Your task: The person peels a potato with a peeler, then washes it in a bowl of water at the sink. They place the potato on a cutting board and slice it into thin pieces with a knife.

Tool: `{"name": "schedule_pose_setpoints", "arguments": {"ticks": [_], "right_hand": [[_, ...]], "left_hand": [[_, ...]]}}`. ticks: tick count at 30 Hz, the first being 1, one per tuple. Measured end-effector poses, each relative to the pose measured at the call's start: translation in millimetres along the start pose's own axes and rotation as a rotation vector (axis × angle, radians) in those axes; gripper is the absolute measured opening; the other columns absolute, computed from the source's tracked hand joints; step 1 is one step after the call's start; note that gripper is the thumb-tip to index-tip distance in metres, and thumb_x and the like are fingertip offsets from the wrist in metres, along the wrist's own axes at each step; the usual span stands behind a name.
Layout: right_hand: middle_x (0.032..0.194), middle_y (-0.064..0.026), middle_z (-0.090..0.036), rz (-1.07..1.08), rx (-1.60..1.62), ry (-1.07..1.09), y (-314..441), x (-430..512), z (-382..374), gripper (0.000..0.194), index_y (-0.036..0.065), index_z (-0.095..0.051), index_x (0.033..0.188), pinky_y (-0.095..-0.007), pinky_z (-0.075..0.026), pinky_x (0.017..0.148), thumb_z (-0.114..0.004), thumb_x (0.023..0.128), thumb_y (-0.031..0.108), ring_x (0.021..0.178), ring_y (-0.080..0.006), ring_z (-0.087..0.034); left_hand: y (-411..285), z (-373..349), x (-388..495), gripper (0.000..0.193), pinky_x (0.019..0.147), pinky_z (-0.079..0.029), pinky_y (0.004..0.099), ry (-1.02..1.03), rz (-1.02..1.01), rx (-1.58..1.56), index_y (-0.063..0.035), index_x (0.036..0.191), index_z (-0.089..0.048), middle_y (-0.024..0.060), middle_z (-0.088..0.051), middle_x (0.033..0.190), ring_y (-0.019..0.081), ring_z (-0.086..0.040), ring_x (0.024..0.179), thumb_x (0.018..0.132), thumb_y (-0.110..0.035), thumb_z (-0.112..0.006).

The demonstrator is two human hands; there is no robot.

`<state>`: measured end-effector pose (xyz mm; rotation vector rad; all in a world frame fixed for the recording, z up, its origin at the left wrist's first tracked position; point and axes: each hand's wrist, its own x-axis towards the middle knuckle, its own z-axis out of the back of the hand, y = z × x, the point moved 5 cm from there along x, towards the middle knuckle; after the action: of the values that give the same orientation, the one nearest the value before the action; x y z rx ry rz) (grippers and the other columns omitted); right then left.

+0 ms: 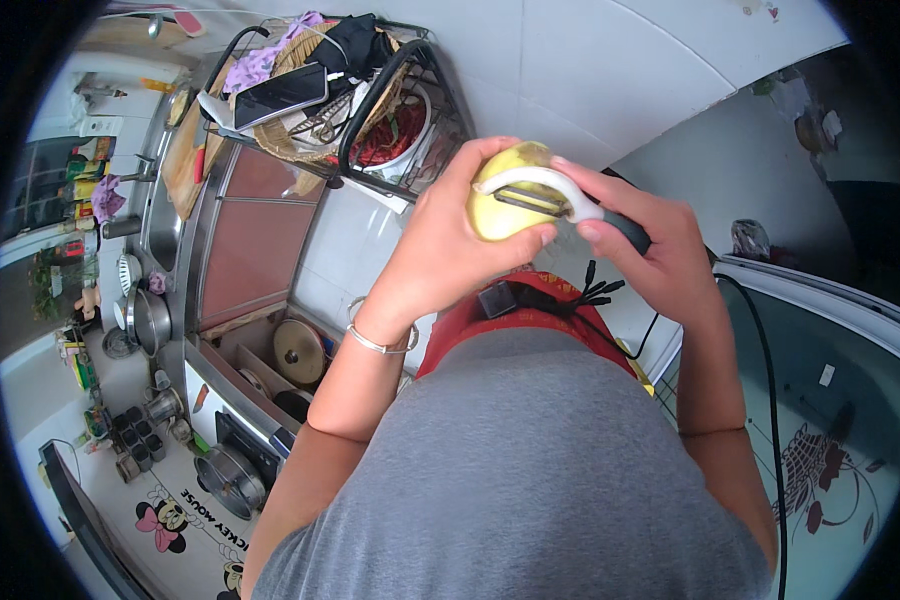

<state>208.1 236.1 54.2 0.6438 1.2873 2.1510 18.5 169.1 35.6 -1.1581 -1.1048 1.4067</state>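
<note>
My left hand (450, 232) grips a rounded yellow fruit or vegetable (490, 215), its thumb along the near side. Pale smooth flesh covers most of what shows, with a brownish, darker patch at the top; its exact kind is unclear. A Y-shaped peeler (586, 207) with a white head and dark handle is held in my right hand (664, 247). The peeler's metal blade lies across the face of the yellow piece. My right fingertips are close to its upper right side. Both hands are raised in front of my body.
Ahead stands a black wire rack (367, 105) with a phone (281, 96), a basket and red dried items. At left runs a counter with a cutting board (187, 161), steel pots (150, 322) and an open drawer (262, 352). A black cable (769, 390) hangs at right.
</note>
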Motion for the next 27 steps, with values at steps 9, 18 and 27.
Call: {"name": "schedule_pose_setpoints", "arguments": {"ticks": [9, 18, 27], "right_hand": [[0.134, -0.0141, -0.073, 0.02, -0.101, 0.004, 7.5, -2.1, 1.7, 0.046, 0.006, -0.066, 0.142, -0.0351, -0.055, 0.099, -0.07, 0.097, 0.013, 0.119, -0.0266, -0.073], [0.134, -0.0138, -0.072, 0.057, -0.13, -0.029, -0.3, -3.3, 4.4, 0.045, 0.006, -0.066, 0.141, -0.0356, -0.055, 0.101, -0.071, 0.097, 0.012, 0.12, -0.0272, -0.073], [0.134, -0.0133, -0.073, 0.023, -0.23, -0.08, -8.3, -3.7, 12.1, 0.044, 0.007, -0.067, 0.14, -0.0346, -0.056, 0.097, -0.072, 0.097, 0.012, 0.116, -0.027, -0.074]], "left_hand": [[-6.4, -2.9, -9.0, 0.071, 0.099, -0.054, 0.0312, 0.026, 0.02, -0.024, -0.0019, 0.141, -0.053, 0.0086, -0.067, 0.125, 0.0154, -0.065, 0.114, 0.081, -0.017, -0.088], [-0.5, -4.9, -8.7, 0.072, 0.097, -0.055, 0.0319, 0.025, 0.024, -0.032, -0.0003, 0.141, -0.052, 0.0099, -0.067, 0.123, 0.0164, -0.065, 0.112, 0.082, -0.021, -0.089], [4.7, -3.5, -6.5, 0.07, 0.092, -0.056, 0.0304, 0.043, 0.12, -0.146, 0.0019, 0.14, -0.051, 0.008, -0.066, 0.119, 0.0139, -0.065, 0.106, 0.083, -0.018, -0.086]]}}
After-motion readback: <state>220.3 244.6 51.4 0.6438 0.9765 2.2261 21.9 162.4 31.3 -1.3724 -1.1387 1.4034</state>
